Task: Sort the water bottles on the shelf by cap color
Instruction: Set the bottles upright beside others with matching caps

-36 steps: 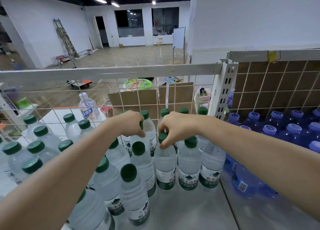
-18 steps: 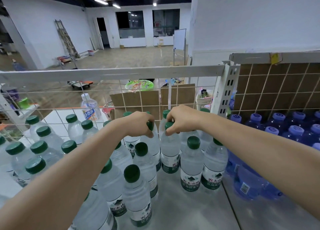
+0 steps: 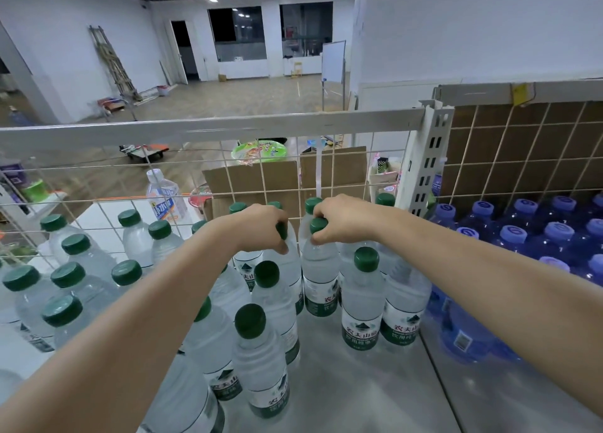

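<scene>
- Both gripped green-capped bottles have moved back toward the wire grid [image 3: 342, 175] at 12 o'clock.
- Left hand [image 3: 261, 228] fingers curl round one bottle neck [image 3: 283, 237]; right hand [image 3: 339, 219] pinches another's green cap [image 3: 318, 225].
- Clear water fills them; blue-capped bottles [image 3: 522, 237] stand at 3 o'clock on the shelf [image 3: 359, 393].

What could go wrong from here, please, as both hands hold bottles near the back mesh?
1. The left hand and right hand each grip a green-capped bottle only at its cap; a full bottle might slip.
2. The bottles below stand packed together, so setting one down could topple neighbours.
3. The wire mesh is just behind the knuckles and might snag them.
</scene>
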Tool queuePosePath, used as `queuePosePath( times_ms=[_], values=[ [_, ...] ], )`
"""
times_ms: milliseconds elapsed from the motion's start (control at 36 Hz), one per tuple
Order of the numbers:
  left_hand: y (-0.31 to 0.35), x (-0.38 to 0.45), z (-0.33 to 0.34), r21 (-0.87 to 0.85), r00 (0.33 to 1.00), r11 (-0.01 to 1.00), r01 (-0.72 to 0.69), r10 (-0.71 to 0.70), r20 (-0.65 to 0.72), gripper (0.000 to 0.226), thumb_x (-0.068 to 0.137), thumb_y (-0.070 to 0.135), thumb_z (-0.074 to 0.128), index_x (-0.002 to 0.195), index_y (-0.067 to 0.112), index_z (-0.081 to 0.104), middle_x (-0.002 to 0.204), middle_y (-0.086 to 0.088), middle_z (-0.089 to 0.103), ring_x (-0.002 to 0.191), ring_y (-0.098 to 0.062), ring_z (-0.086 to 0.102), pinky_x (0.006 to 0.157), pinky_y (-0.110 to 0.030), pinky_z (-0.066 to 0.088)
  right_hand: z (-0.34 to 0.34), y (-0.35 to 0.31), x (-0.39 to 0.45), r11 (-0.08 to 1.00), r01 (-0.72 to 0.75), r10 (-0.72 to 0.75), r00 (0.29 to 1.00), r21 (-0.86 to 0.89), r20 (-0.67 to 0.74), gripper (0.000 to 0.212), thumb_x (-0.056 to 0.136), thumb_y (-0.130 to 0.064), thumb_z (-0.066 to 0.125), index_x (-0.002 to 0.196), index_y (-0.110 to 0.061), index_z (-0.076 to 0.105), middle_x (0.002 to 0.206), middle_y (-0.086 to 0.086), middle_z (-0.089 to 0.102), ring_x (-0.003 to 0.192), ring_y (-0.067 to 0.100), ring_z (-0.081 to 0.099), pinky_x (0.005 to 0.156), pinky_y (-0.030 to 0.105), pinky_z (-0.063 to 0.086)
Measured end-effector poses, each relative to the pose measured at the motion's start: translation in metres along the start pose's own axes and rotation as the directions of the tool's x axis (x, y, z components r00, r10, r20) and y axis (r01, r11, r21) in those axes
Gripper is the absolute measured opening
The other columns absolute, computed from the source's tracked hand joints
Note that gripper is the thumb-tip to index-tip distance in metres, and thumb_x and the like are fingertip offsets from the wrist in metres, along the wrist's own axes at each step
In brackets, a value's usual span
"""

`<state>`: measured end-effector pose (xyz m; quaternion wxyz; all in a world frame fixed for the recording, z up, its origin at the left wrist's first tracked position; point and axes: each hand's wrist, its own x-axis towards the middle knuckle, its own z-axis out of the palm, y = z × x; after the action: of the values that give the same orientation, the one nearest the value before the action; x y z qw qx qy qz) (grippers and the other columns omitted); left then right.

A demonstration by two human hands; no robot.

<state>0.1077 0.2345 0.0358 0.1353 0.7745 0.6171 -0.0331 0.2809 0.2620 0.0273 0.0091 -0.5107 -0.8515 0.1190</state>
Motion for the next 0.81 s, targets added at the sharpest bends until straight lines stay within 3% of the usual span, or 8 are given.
queuePosePath(
  times_ms=[167, 278, 444, 528, 667, 806],
  values=[
    [0.002, 0.001, 0.002, 0.022, 1.0, 1.0, -0.002, 0.002, -0.001, 0.026, 0.084, 0.03, 0.068, 0.098, 0.012, 0.055, 0.086, -0.002, 0.054, 0.072, -0.016, 0.047, 0.065, -0.029, 0.04, 0.002, -0.002, -0.005, 0.999, -0.027, 0.028, 1.0, 0.043, -0.006, 0.029, 0.085, -0.035, 0.063, 0.094, -0.008, 0.061, 0.081, 0.004, 0.058, 0.067, 0.019, 0.051, 0.059, 0.031, 0.041],
    [0.002, 0.0, 0.004, 0.033, 1.0, 0.999, 0.007, -0.007, -0.006, 0.029, 0.084, 0.031, 0.068, 0.1, 0.012, 0.054, 0.091, -0.005, 0.055, 0.077, -0.019, 0.049, 0.067, -0.029, 0.041, 0.005, -0.003, -0.009, 0.999, -0.041, 0.041, 0.999, 0.011, -0.013, 0.029, 0.086, -0.038, 0.061, 0.099, -0.013, 0.057, 0.087, 0.002, 0.058, 0.077, 0.021, 0.055, 0.066, 0.034, 0.045],
    [-0.004, -0.01, -0.004, 0.004, 0.998, 0.999, 0.033, -0.033, -0.059, 0.045, 0.082, 0.043, 0.069, 0.112, 0.014, 0.05, 0.104, -0.004, 0.057, 0.089, -0.021, 0.056, 0.074, -0.03, 0.046, -0.001, -0.003, -0.02, 0.998, -0.003, -0.002, 0.996, -0.057, -0.089, 0.048, 0.085, -0.046, 0.064, 0.122, -0.019, 0.05, 0.108, 0.001, 0.06, 0.093, 0.021, 0.057, 0.079, 0.037, 0.052],
    [-0.006, -0.019, -0.013, 0.015, 0.99, 0.999, 0.042, -0.04, -0.134, 0.042, 0.085, 0.044, 0.064, 0.112, 0.013, 0.053, 0.106, -0.005, 0.059, 0.091, -0.022, 0.057, 0.077, -0.034, 0.05, -0.005, -0.004, -0.027, 0.996, 0.039, -0.053, 0.983, -0.082, -0.177, 0.045, 0.086, -0.047, 0.063, 0.119, -0.018, 0.053, 0.112, 0.001, 0.061, 0.099, 0.02, 0.057, 0.084, 0.04, 0.052],
    [-0.004, -0.041, -0.02, 0.013, 0.98, 0.999, 0.044, -0.04, -0.193, 0.037, 0.086, 0.045, 0.062, 0.105, 0.013, 0.059, 0.101, -0.002, 0.061, 0.091, -0.02, 0.058, 0.083, -0.037, 0.051, -0.012, -0.004, -0.04, 0.994, 0.108, -0.107, 0.968, -0.006, -0.228, 0.024, 0.086, -0.042, 0.065, 0.098, -0.025, 0.054, 0.102, -0.001, 0.059, 0.092, 0.018, 0.056, 0.079, 0.036, 0.051],
    [-0.003, -0.063, -0.015, 0.009, 0.974, 0.997, 0.076, -0.072, -0.216, 0.027, 0.086, 0.042, 0.061, 0.096, 0.016, 0.06, 0.095, 0.001, 0.06, 0.085, -0.017, 0.057, 0.069, -0.028, 0.046, -0.007, -0.005, -0.05, 0.987, 0.163, -0.159, 0.964, 0.002, -0.214, 0.018, 0.089, -0.034, 0.062, 0.1, -0.02, 0.062, 0.098, -0.004, 0.062, 0.089, 0.014, 0.058, 0.078, 0.034, 0.052]
  ],
)
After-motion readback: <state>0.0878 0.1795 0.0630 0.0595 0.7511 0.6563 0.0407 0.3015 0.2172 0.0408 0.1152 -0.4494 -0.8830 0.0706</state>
